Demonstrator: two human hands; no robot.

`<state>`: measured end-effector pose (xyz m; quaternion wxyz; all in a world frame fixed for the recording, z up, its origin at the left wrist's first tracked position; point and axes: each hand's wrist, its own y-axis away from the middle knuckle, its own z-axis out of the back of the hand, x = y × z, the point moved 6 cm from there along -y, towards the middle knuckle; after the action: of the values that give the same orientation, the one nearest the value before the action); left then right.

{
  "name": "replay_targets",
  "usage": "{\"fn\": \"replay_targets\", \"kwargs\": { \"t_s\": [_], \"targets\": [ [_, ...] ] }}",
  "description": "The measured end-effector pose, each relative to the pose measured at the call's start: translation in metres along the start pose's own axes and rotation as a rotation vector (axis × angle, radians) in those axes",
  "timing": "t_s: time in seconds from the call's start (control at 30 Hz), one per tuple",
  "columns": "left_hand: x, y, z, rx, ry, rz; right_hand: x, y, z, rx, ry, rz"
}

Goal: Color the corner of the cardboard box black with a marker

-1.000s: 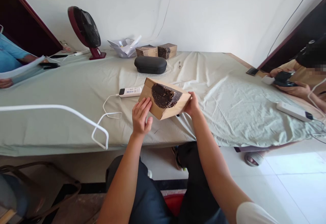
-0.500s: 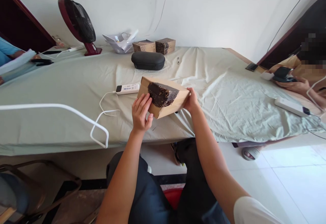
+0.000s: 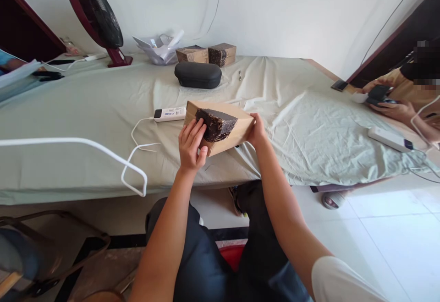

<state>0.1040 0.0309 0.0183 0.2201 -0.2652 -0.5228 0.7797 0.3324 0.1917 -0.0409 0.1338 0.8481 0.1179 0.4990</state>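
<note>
Between my hands is a cardboard box [image 3: 237, 132], tilted over the near part of the cloth-covered table. A dark brown, rough-textured patch covers one of its corners. My left hand [image 3: 192, 146] presses on the left side, its fingers lying over the dark patch and its thumb near the lower edge. At the right end, my right hand [image 3: 257, 131] grips the box, with the fingertips partly hidden behind it. The underside of the box cannot be seen.
Behind the box lie a black hard case [image 3: 198, 75] and a white power bank [image 3: 169, 114] with a cable. Farther back stand two cardboard boxes [image 3: 222, 54], a plastic bag [image 3: 160, 50] and a fan [image 3: 99, 22]. A person holding a dark device [image 3: 378, 95] sits at the right.
The box has tilted slightly in my hands, and my left fingers rest farther onto the dark patch. The whole view has shifted a little, with the table appearing slightly higher.
</note>
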Motion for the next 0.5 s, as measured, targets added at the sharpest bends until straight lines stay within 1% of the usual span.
{"fn": "replay_targets", "kwargs": {
  "t_s": [0.2,0.33,0.5],
  "targets": [
    [-0.0025,-0.0023,0.0038,0.005,-0.029,-0.02,0.0003,-0.0009,0.0008,0.018,-0.035,0.007],
    [-0.001,-0.0019,0.0042,0.028,-0.079,-0.012,0.0005,0.0016,-0.0004,0.003,-0.032,-0.006],
    [0.001,0.0002,0.0052,0.038,-0.021,-0.023,0.0025,0.0087,-0.0025,-0.003,-0.045,-0.008]
  ]
}}
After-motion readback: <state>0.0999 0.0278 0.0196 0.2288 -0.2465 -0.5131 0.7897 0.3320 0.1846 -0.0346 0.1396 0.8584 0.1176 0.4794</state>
